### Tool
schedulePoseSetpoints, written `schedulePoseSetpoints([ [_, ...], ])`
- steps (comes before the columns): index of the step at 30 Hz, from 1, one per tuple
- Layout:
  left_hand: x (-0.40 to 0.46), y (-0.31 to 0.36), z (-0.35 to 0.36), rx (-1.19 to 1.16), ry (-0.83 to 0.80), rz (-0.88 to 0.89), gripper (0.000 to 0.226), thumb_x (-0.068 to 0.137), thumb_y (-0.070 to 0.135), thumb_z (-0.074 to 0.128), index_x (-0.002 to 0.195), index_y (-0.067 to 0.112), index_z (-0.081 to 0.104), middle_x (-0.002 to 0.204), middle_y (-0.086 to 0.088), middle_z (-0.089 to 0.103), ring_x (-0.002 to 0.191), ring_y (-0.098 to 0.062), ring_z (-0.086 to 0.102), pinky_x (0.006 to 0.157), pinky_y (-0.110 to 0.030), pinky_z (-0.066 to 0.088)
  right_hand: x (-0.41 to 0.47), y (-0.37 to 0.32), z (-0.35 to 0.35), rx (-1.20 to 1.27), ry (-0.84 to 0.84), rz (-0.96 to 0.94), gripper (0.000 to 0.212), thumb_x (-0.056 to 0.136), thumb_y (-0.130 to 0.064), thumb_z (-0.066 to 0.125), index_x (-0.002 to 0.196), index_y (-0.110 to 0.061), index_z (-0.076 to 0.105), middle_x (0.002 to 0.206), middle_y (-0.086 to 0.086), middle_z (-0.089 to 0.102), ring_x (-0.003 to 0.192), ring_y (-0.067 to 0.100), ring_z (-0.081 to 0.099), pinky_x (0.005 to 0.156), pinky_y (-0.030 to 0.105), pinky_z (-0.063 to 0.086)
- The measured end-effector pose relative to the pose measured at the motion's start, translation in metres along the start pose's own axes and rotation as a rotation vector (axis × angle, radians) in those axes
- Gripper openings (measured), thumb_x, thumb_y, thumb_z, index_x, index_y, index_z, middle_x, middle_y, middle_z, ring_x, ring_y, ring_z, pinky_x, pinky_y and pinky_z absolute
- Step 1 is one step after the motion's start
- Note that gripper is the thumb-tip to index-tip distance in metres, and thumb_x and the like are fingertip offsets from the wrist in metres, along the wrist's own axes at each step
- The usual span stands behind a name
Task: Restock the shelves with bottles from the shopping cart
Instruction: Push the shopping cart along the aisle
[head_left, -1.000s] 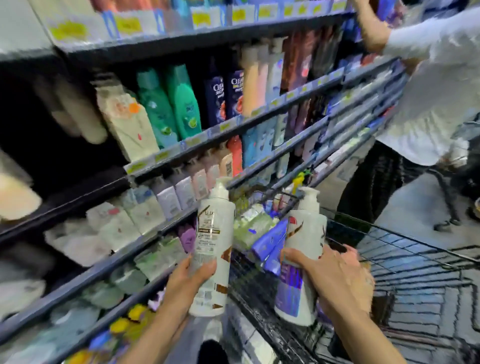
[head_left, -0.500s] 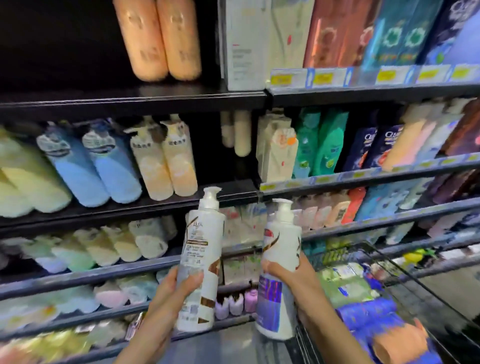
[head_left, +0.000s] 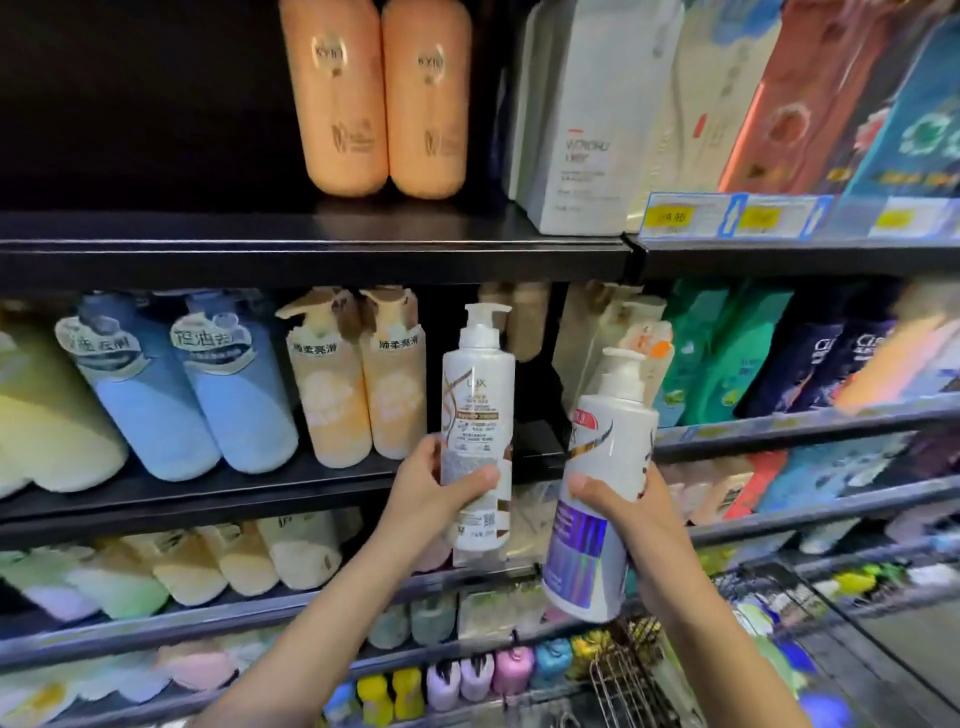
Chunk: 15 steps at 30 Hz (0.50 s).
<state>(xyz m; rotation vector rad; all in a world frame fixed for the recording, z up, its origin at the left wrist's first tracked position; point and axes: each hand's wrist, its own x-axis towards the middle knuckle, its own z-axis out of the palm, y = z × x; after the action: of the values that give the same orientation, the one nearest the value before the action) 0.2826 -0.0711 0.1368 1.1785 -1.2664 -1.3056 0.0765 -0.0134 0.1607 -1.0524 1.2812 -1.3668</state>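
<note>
Bottles (head_left: 477, 415) upright, one gripped in each hand (head_left: 434, 483).

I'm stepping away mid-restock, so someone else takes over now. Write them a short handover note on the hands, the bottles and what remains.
Left hand: gripping a slim white pump bottle with gold swirls, upright, raised before the gap on the black shelf.
Right hand: gripping a wider white pump bottle with a purple label, tilted, over the wire shopping cart.
Done: both bottles lifted.
Left: shelve both; the cart still holds more.
</note>
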Motion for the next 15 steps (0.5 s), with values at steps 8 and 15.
schedulePoseSetpoints([
  [8, 0.074, -0.001, 0.036, 0.189, 0.162, 0.127, 0.058, 0.069, 0.025, 0.085, 0.113, 0.021, 0.048, 0.109, 0.006, 0.066, 0.1, -0.01, 0.064, 0.086, -0.033, 0.052, 0.028, -0.007, -0.015, -0.039, -0.021, 0.0, 0.071, 0.055, -0.035, 0.082, 0.12, -0.021, 0.057, 0.108, 0.002, 0.072, 0.098, 0.022, 0.069, 0.085, 0.042, 0.055],
  [15, 0.101, -0.007, 0.041, 0.326, 0.269, 0.148, 0.051, 0.068, 0.027, 0.086, 0.098, 0.024, 0.045, 0.102, 0.003, 0.063, 0.092, -0.011, 0.061, 0.074, -0.025, 0.048, 0.042, -0.011, -0.023, -0.039, -0.077, 0.012, 0.078, 0.046, -0.042, 0.083, 0.118, -0.022, 0.057, 0.105, 0.003, 0.073, 0.096, 0.021, 0.07, 0.082, 0.039, 0.056],
])
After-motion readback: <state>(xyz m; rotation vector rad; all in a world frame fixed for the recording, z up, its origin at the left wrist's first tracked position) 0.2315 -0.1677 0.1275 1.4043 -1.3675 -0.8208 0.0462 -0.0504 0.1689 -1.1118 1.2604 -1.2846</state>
